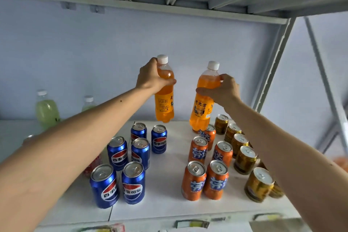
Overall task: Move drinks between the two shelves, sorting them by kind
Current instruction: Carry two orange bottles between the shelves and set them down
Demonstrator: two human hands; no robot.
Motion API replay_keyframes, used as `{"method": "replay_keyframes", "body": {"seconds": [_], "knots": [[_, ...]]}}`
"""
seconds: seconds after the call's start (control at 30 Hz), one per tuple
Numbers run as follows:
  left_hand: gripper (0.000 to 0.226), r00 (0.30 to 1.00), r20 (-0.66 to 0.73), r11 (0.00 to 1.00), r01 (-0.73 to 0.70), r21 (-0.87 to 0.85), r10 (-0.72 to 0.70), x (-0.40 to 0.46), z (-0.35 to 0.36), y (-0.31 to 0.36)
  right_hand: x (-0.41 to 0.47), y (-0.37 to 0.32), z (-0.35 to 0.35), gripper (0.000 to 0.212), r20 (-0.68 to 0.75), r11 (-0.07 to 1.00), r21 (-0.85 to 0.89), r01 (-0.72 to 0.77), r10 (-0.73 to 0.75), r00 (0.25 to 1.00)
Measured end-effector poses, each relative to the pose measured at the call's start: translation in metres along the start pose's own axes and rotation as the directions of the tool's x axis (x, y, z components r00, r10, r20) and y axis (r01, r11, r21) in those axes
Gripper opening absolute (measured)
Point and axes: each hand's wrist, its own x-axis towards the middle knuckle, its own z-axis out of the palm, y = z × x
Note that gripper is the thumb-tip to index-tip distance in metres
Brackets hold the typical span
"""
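Orange soda bottles, two of them, are what we have in our hands above the white shelf [169, 156]. Our left hand [150, 77] is wrapped around the shoulder of the left orange bottle [164, 100], just under its white cap, and that bottle hangs clear of the shelf, slightly tilted. Our right hand [224, 89] is closed on the upper body of the right orange bottle [202, 107], thumb in front and fingers behind; its base sits low at the back of the shelf, behind an orange can, and we cannot tell whether it touches the board. Taking the right bottle as our landmark: directly in front of it stand the orange cans [207, 164] in two short rows, running toward us. To the right of it, a line of gold cans [244, 158] runs along the shelf edge. To the left of it, past a bare strip of shelf, the blue cola cans [130, 162] stand grouped. Far left of it, at the back near the wall, two pale green bottles [47, 111] stand, partly hidden by our left forearm.
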Motion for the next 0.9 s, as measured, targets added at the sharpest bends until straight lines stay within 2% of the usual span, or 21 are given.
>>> {"method": "replay_keyframes", "body": {"seconds": [0.37,0.47,0.63,0.77,0.9], "knots": [[0.074,0.967,0.214,0.971,-0.091,-0.222,0.140,-0.063,0.055,0.071,-0.075,0.034,-0.099,0.081,-0.142,0.989,-0.110,-0.099,0.082,0.986],[0.076,0.950,0.251,0.962,-0.123,-0.245,0.186,-0.079,0.074,0.098,-0.093,0.049,-0.130,0.079,-0.180,0.987,-0.093,-0.134,0.116,0.977],[0.074,0.898,0.345,0.945,-0.183,-0.273,0.273,-0.111,0.116,0.150,-0.115,0.087,-0.189,0.076,-0.211,0.978,-0.097,-0.183,0.159,0.964],[0.083,0.863,0.407,0.935,-0.180,-0.305,0.299,-0.139,0.158,0.192,-0.127,0.128,-0.239,0.067,-0.237,0.971,-0.104,-0.216,0.187,0.953],[0.086,0.821,0.467,0.928,-0.188,-0.323,0.329,-0.168,0.199,0.235,-0.135,0.174,-0.292,0.071,-0.211,0.972,-0.100,-0.213,0.189,0.959]]}}
